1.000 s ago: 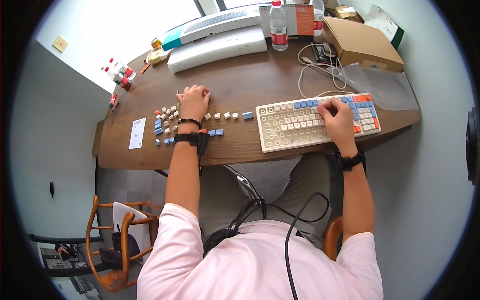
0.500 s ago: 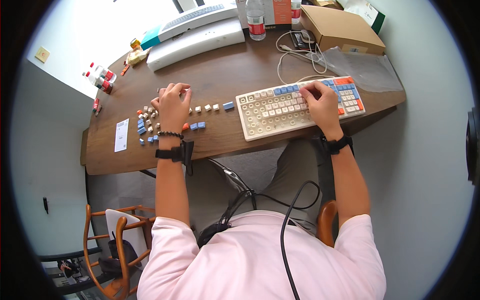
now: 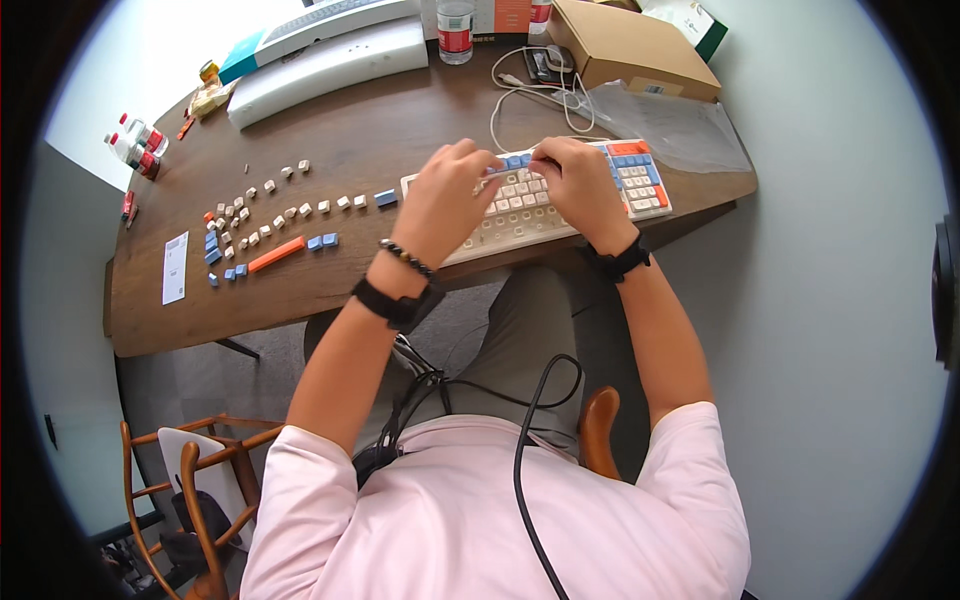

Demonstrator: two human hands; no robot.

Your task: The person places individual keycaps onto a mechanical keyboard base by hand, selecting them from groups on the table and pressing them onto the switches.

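Note:
A cream mechanical keyboard [image 3: 517, 224] lies before me, partly filled with white, blue and orange keycaps; bare switches show along its near rows. My left hand [image 3: 448, 203] is over its left part, thumb and fingers pinched near the top rows. Whatever sits in that pinch is too small to make out. Close beside it, my right hand [image 3: 580, 185] is also closed, its thumb and fingertips at the upper middle rows; the fingers hide what they hold or touch. Left of the keyboard lie loose white keycaps [image 3: 305, 209], a wide blue keycap [image 3: 386, 198] and a long orange keycap [image 3: 276, 254].
Blue keycaps [image 3: 323, 242] and a white paper card [image 3: 175, 268] lie on the brown table [image 3: 330, 120]. Behind the keyboard are a white cable [image 3: 497, 112], a clear plastic bag [image 3: 665, 125], a cardboard box [image 3: 630, 50] and a water bottle [image 3: 455, 35]. More bottles [image 3: 145, 135] stand far left.
My left hand has moved right, from above the loose keycaps to the keyboard, uncovering the long orange keycap. My right hand remains at the upper rows. The whole view has shifted.

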